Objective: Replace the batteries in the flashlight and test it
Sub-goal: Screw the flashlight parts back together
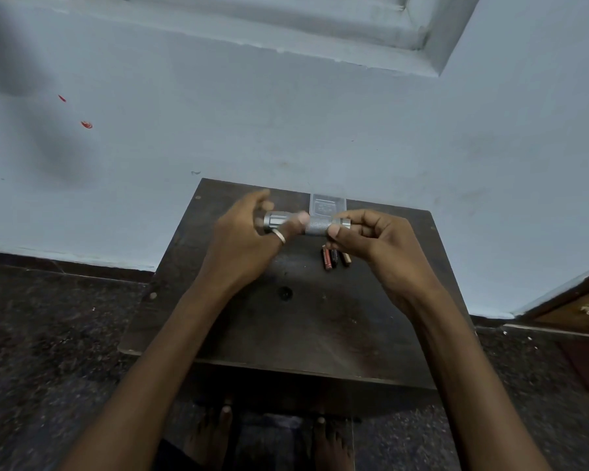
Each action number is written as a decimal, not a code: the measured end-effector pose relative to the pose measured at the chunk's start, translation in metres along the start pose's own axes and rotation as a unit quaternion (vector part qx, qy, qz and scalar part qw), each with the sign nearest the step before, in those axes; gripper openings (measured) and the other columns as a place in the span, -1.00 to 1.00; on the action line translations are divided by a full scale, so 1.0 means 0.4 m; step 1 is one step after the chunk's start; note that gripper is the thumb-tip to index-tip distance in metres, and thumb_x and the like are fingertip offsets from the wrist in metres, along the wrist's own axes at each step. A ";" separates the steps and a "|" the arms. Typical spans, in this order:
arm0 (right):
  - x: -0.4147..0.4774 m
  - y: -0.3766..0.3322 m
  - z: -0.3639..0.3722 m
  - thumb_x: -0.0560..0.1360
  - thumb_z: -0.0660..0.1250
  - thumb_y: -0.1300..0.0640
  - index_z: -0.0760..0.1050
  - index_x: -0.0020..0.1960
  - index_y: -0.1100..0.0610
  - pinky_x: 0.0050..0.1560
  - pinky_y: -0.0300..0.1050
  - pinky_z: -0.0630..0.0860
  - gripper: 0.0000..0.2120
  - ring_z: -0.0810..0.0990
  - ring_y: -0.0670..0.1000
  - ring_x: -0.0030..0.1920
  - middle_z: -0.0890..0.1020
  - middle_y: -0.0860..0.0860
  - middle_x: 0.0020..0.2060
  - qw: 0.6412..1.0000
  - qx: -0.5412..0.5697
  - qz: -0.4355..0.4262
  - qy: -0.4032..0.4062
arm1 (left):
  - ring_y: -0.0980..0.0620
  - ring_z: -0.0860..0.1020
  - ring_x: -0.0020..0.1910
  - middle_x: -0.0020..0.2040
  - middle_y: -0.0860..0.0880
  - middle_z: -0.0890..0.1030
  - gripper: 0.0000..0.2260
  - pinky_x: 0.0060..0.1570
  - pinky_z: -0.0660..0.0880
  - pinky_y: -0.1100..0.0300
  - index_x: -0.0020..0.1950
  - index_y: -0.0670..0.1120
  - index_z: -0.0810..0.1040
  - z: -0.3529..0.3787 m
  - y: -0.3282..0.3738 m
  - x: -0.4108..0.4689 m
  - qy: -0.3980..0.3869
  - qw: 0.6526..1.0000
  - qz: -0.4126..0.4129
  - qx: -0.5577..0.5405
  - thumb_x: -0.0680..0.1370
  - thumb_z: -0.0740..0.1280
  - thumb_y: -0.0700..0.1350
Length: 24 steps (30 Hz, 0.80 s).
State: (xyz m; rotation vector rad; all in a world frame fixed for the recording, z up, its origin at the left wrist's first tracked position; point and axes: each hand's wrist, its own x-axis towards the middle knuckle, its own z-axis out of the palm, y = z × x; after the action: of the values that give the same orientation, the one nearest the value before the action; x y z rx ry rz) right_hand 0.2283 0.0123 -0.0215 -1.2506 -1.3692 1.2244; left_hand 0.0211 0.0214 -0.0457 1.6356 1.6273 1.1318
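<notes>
While the left hand (242, 232) grips the head end of the silver flashlight (315, 224) and the right hand (364, 236) pinches its tail above the table (320, 328), a slip could drop it onto the loose batteries (334, 258) below.

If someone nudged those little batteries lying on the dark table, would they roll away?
Probably. The small cylindrical batteries are round and lie on their sides on the flat dark wooden table, so they should roll easily. They look stiff and light. Lying bunched together may slow them a little.
</notes>
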 end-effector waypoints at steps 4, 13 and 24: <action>-0.001 -0.001 -0.005 0.47 0.48 0.29 0.61 0.15 0.24 0.02 -0.16 0.60 -0.74 0.72 -0.03 -0.13 0.72 0.24 -0.07 1.000 -0.003 -0.009 0.006 | 0.10 0.58 -0.36 -0.22 -0.02 0.71 -0.56 -0.40 0.52 0.20 -0.06 -0.05 0.64 -0.010 0.010 0.005 -0.048 0.969 -0.163 -0.179 0.56 0.23 0.29; -0.006 -0.011 0.016 0.59 0.30 -0.14 0.61 -0.05 0.42 -0.41 -0.21 0.53 -0.44 0.67 0.06 -0.35 0.70 0.27 -0.26 0.996 -0.062 0.067 0.000 | 0.14 0.57 -0.32 -0.28 -0.01 0.64 -0.74 -0.25 0.58 0.28 -0.04 -0.12 0.69 -0.013 0.010 -0.002 -0.043 0.949 -0.136 -0.280 0.60 0.34 0.05; 0.009 0.003 -0.015 0.44 0.48 0.36 0.60 0.17 0.21 -0.08 -0.10 0.63 -0.68 0.68 -0.02 -0.15 0.72 0.12 -0.09 1.000 -0.007 0.022 0.001 | 0.19 0.58 -0.36 -0.26 -0.03 0.66 -0.77 -0.27 0.59 0.30 -0.11 -0.07 0.68 -0.013 0.016 -0.002 -0.004 0.945 -0.158 -0.286 0.61 0.33 0.03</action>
State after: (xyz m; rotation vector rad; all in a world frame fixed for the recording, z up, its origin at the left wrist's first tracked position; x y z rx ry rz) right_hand 0.2342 0.0166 -0.0220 -1.2970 -1.3583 1.2451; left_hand 0.0201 0.0190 -0.0378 0.9683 1.3211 1.2654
